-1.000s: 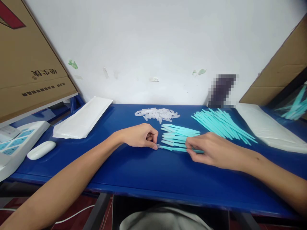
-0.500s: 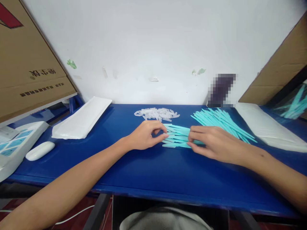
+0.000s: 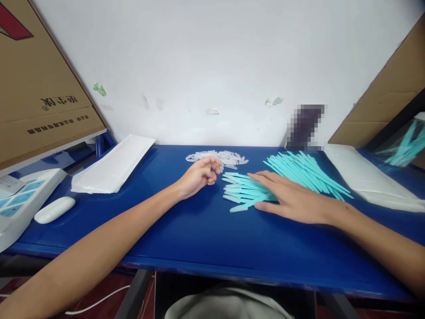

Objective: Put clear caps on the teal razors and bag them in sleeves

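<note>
My left hand (image 3: 201, 176) hovers at the near edge of a pile of small translucent white caps (image 3: 234, 158). Its fingers are loosely curled and apart, with nothing visible in them. Fingers outstretched and thumb spread, my right hand (image 3: 288, 197) lies over a row of turquoise sticks (image 3: 245, 188). These sticks point left, and pale caps appear to cover their tips. The right palm hides their other ends. Behind that hand, a larger heap of turquoise sticks (image 3: 299, 170) lies slantwise on the blue table (image 3: 199, 239).
White wrapped packs (image 3: 113, 164) lie at the left and a white pack (image 3: 372, 177) at the right. A white rounded case (image 3: 55, 209) sits by a white box with blue labels (image 3: 26, 199). Cardboard boxes (image 3: 43, 79) flank both sides; a white wall (image 3: 199, 66) stands behind.
My left hand has let go of the stick tips and moved up and left towards the caps. My right hand has opened and spread; the front stick now lies angled towards me.
</note>
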Demonstrator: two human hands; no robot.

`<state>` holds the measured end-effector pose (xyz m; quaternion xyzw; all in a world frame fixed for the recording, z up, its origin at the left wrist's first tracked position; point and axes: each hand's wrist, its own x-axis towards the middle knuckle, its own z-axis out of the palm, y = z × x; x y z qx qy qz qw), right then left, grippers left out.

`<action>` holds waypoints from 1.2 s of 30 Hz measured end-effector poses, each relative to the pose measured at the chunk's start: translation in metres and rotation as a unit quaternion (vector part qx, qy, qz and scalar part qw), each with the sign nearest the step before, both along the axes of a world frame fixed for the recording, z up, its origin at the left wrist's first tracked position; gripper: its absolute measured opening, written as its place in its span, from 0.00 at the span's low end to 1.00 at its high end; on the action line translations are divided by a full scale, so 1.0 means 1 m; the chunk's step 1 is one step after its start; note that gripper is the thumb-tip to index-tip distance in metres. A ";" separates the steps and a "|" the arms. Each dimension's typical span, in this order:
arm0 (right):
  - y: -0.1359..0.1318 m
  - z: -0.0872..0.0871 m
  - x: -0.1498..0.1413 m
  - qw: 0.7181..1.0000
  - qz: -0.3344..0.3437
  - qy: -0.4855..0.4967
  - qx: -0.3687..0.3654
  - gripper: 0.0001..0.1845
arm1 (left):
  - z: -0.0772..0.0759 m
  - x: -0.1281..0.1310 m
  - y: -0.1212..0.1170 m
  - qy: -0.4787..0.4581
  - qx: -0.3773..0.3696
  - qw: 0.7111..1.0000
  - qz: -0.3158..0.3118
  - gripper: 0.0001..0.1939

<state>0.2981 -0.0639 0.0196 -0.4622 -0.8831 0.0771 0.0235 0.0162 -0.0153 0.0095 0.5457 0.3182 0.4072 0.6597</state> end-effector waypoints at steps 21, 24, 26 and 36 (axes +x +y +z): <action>0.020 0.017 -0.020 0.997 0.041 -0.062 0.000 0.13 | 0.000 -0.017 0.015 0.206 0.199 0.957 0.040 0.17; 0.020 0.017 -0.027 0.990 0.066 -0.120 0.026 0.17 | 0.014 -0.051 0.032 0.445 0.383 0.794 0.158 0.13; 0.019 0.013 -0.025 0.986 0.079 -0.138 0.043 0.20 | 0.025 -0.081 0.042 0.541 0.389 0.695 0.269 0.12; 0.010 -0.001 -0.014 0.989 0.012 0.122 0.086 0.06 | 0.034 -0.173 0.052 0.714 0.154 0.557 0.395 0.46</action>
